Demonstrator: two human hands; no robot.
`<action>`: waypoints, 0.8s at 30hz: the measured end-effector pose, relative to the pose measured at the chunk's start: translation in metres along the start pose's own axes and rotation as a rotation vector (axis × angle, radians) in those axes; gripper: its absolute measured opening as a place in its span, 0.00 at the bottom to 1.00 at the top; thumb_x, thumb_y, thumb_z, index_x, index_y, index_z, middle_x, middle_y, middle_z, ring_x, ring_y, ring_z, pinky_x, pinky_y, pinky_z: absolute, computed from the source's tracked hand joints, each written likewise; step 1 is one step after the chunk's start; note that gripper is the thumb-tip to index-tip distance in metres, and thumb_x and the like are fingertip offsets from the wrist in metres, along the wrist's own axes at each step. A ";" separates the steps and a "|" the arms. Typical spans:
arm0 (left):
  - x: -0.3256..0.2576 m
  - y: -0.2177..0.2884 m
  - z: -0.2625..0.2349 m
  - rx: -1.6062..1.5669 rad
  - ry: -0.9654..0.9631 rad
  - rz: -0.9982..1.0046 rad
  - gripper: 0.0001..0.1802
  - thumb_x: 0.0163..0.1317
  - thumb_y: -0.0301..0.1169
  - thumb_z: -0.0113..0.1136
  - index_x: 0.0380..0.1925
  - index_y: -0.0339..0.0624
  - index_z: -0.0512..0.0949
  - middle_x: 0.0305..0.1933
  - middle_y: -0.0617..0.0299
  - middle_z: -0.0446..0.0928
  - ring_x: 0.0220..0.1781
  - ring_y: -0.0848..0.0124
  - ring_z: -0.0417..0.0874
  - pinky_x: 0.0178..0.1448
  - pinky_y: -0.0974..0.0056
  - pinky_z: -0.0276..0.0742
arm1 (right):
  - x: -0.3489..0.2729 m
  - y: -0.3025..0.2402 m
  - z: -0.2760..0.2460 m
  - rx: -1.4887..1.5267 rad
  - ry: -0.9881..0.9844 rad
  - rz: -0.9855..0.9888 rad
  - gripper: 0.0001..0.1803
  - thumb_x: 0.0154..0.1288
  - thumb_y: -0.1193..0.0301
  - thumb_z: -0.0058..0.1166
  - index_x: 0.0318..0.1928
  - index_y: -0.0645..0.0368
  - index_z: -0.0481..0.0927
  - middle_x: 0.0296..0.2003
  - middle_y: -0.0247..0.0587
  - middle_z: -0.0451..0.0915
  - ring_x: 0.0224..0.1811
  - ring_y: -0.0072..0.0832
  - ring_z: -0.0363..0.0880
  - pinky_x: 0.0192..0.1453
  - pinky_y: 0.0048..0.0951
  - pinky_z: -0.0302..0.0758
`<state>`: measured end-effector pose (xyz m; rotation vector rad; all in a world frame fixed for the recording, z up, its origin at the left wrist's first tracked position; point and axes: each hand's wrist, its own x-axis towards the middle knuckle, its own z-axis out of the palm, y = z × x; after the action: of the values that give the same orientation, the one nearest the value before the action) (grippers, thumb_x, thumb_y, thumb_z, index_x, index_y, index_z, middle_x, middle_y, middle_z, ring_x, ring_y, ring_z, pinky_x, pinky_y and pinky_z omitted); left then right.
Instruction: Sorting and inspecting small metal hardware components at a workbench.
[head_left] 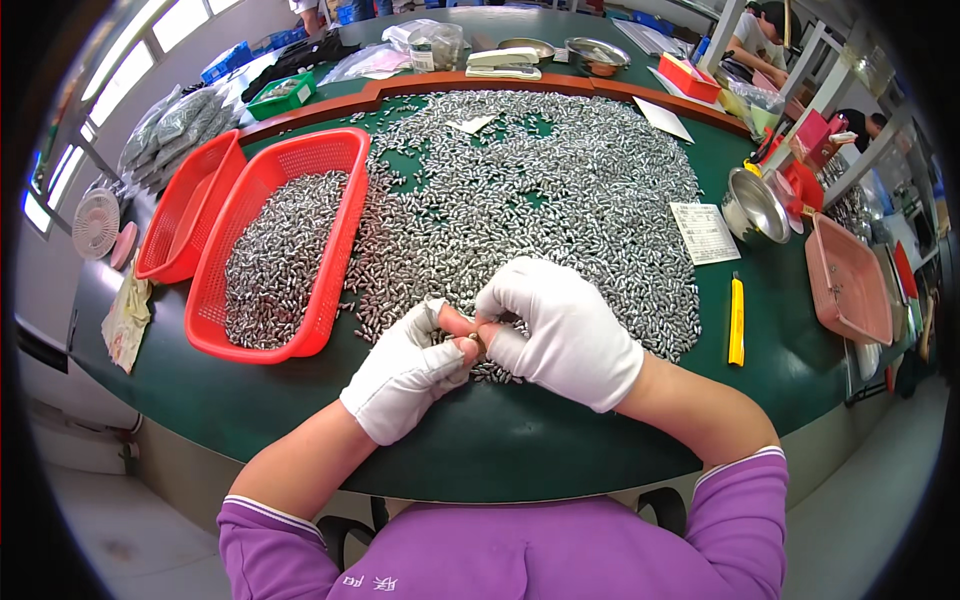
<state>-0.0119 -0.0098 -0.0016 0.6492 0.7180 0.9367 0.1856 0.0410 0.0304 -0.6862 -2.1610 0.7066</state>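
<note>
White gloves with bared fingertips cover both my hands. At the near edge of a wide heap of small silvery metal pieces (560, 190), my left hand (400, 375) and my right hand (565, 335) meet, thumbs and forefingers pinched together. Whatever lies between the fingertips is tiny and mostly hidden by them. A red perforated basket (334, 275) to the left of my hands holds many more of the same metal pieces.
An empty-looking red basket (185, 225) leans beside the full one. On the green table (560, 450) at right lie a yellow cutter knife (737, 320), a printed sheet (704, 233), a steel bowl (755, 205) and a pink basin (848, 285). A wooden ledge (375, 95) borders the heap behind.
</note>
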 end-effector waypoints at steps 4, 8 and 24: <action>-0.001 0.001 0.002 0.019 0.008 0.022 0.12 0.62 0.29 0.67 0.39 0.47 0.71 0.37 0.68 0.75 0.34 0.80 0.72 0.40 0.74 0.69 | 0.006 0.004 -0.010 -0.209 0.036 -0.037 0.05 0.54 0.76 0.62 0.32 0.58 0.80 0.29 0.41 0.79 0.33 0.39 0.79 0.39 0.36 0.76; -0.002 0.002 0.005 0.008 0.030 0.019 0.13 0.62 0.30 0.68 0.40 0.46 0.71 0.37 0.68 0.75 0.34 0.80 0.71 0.39 0.74 0.68 | 0.007 0.002 -0.014 0.012 -0.120 0.098 0.05 0.56 0.75 0.64 0.34 0.58 0.82 0.29 0.40 0.79 0.34 0.37 0.80 0.39 0.34 0.76; -0.001 0.002 0.006 0.145 0.071 -0.056 0.12 0.64 0.34 0.66 0.41 0.44 0.73 0.32 0.68 0.73 0.29 0.81 0.67 0.33 0.75 0.63 | 0.004 0.000 -0.009 -0.069 -0.241 0.024 0.04 0.61 0.72 0.60 0.36 0.58 0.81 0.32 0.43 0.79 0.37 0.42 0.79 0.42 0.37 0.76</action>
<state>-0.0083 -0.0108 0.0034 0.7229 0.8687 0.8650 0.1904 0.0459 0.0378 -0.6934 -2.4100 0.7629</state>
